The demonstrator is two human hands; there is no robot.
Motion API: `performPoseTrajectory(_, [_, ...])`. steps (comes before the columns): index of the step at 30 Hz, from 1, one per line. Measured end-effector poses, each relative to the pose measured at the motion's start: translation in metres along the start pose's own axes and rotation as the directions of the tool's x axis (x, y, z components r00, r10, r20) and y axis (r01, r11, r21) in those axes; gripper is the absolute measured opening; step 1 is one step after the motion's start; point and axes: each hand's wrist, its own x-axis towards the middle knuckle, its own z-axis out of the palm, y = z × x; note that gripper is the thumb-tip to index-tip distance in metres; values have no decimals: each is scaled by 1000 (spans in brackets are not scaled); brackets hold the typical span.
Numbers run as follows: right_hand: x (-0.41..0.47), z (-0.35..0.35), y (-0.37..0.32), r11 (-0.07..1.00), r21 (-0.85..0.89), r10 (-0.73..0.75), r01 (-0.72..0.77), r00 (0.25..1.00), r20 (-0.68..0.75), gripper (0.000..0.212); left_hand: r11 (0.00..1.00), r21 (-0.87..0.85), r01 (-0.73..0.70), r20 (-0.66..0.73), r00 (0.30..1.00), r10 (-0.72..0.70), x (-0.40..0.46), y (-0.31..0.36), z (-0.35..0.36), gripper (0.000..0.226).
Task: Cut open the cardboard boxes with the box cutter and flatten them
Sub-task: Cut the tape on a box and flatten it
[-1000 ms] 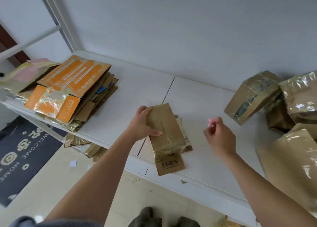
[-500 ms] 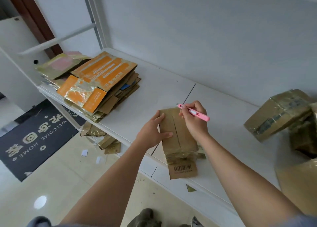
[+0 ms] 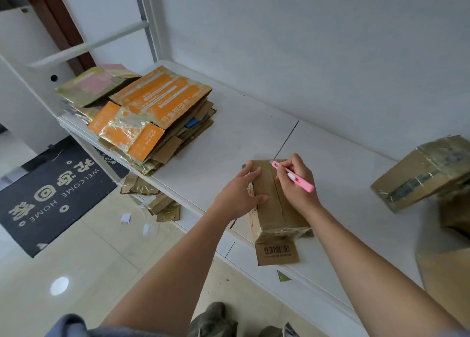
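Near the front edge of the white counter (image 3: 343, 184) lies a small taped cardboard box (image 3: 273, 204), a barcoded flap (image 3: 277, 252) hanging over the edge. Of the two hands, the left hand (image 3: 241, 196) presses flat on the box's left side, fingers spread. The right hand (image 3: 296, 184) grips a pink box cutter (image 3: 292, 176), its tip at the far end of the top seam. Flattened cardboard (image 3: 152, 115) is stacked far left; more taped boxes (image 3: 419, 176) sit right.

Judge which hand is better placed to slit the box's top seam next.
Right. The right hand holds the pink box cutter at the seam's far end; the left hand steadies the box.
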Motion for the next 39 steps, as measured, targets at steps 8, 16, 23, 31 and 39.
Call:
performPoseTrajectory(8, [1, 2, 1, 999, -34, -13, 14, 1000, 6, 13, 998, 61, 2, -9, 1000, -1, 1, 0, 1, 78])
performPoseTrajectory(16, [7, 5, -3, 993, -111, -38, 44, 998, 54, 16, 992, 124, 30, -14, 999, -29, 4, -2, 0, 77])
performPoseTrajectory(23, [3, -1, -3, 994, -105, -29, 43, 990, 138, 19, 981, 187, 42, -35, 999, -36, 5, 0, 2, 78])
performPoseTrajectory(31, [-19, -17, -4, 991, -129, 52, -17, 962, 270, 23, 981, 191, 46, -67, 997, -34, 6, -1, 5, 77])
performPoseTrajectory(39, [-73, -41, -1, 997, -64, 70, -49, 921, 384, 26, 973, 222, 60, -94, 995, -40, 7, -1, 8, 77])
